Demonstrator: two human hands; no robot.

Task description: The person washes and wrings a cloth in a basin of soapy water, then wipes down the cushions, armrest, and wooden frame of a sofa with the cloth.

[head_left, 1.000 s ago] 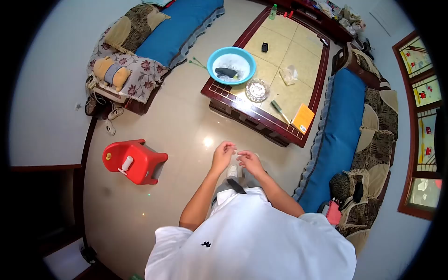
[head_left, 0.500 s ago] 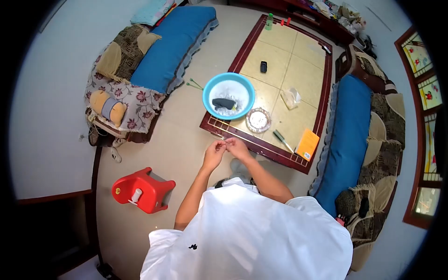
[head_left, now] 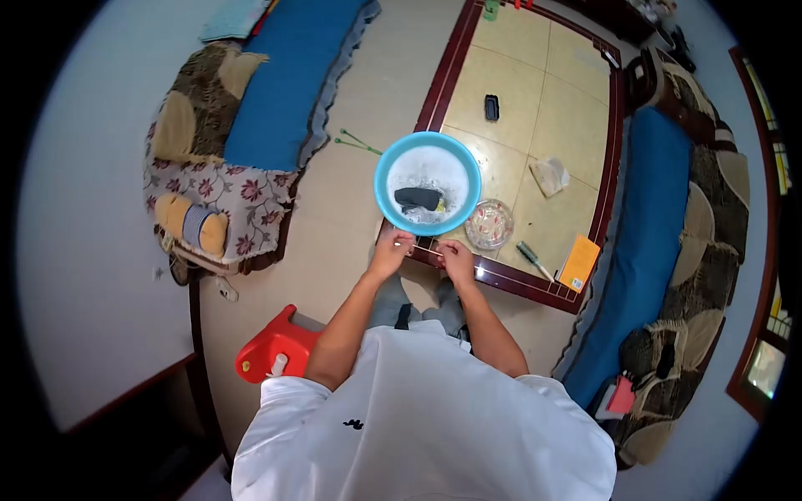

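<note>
My left hand (head_left: 393, 253) is just below the near rim of a light-blue basin (head_left: 381, 200), its fingers curled and pinched together. A small pale spot shows at its fingertips, too small to name. To its right, my right hand (head_left: 455, 260) is at the table's near edge with its thumb and fingers closed; what they hold, if anything, I cannot make out. The hands are apart. White suds (head_left: 430, 163) fill the basin, and a dark, cloth-like item (head_left: 418, 199) lies in them with a bit of yellow beside it.
On the tiled table (head_left: 510, 75) are a clear glass dish (head_left: 489, 224), a brush (head_left: 535, 260), an orange book (head_left: 579, 261), a crumpled plastic packet (head_left: 549, 177) and a black object (head_left: 491, 107). Green sticks (head_left: 359, 142) project left of the basin. A red stool (head_left: 280, 342) stands at my left.
My hands, which were together, have separated, the right one moving right. The view has shifted and come closer to the table, so the basin appears larger.
</note>
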